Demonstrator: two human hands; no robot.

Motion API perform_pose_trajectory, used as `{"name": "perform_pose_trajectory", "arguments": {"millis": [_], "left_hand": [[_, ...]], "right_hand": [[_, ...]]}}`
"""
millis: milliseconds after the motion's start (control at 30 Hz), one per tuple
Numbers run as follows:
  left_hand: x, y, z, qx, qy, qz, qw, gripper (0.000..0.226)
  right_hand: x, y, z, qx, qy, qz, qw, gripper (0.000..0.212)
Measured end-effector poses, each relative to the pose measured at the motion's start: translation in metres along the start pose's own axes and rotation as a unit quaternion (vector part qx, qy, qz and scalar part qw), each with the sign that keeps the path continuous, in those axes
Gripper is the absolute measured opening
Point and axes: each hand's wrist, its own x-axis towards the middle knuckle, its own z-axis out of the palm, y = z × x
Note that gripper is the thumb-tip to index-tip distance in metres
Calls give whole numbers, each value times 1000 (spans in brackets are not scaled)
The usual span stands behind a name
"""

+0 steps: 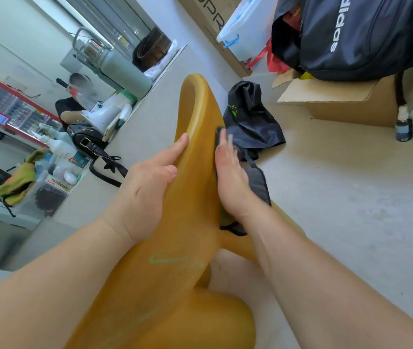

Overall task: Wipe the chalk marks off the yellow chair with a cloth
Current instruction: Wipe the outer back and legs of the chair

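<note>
Head: yellow chair (195,117), pale floor (346,202)

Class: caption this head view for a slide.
Left hand holds yellow chair; right hand presses grey cloth to it; green chalk mark unwiped.

Pale floor (339,197); cardboard box (339,102); red cabinet (3,104).

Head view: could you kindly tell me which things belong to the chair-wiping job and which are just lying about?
Job: yellow chair, green chalk mark, grey cloth, left hand gripping the chair, right hand pressing the cloth.
Lying about: black backpack, cardboard box, black bag, megaphone, spray bottle.
</note>
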Motion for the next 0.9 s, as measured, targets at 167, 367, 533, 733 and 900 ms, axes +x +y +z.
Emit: {"name": "perform_pose_trajectory", "arguments": {"millis": [167,367,533,733,900], "left_hand": [[-6,-2,-3,9,-10,77,997,66],[-5,-8,-1,20,-7,132,991,69],[-8,-3,-1,-42,-24,64,997,63],[-9,5,6,-119,-17,33,992,45],[-8,-15,-6,51,-9,127,991,48]], "right_hand": [[18,-40,-13,142,10,-46,989,84],[-57,-29,53,28,95,-95,990,79],[-89,32,75,-19,105,-80,991,73],[-11,10,18,-35,53,54,996,72],[-44,-24,43,37,84,-55,994,85]]}}
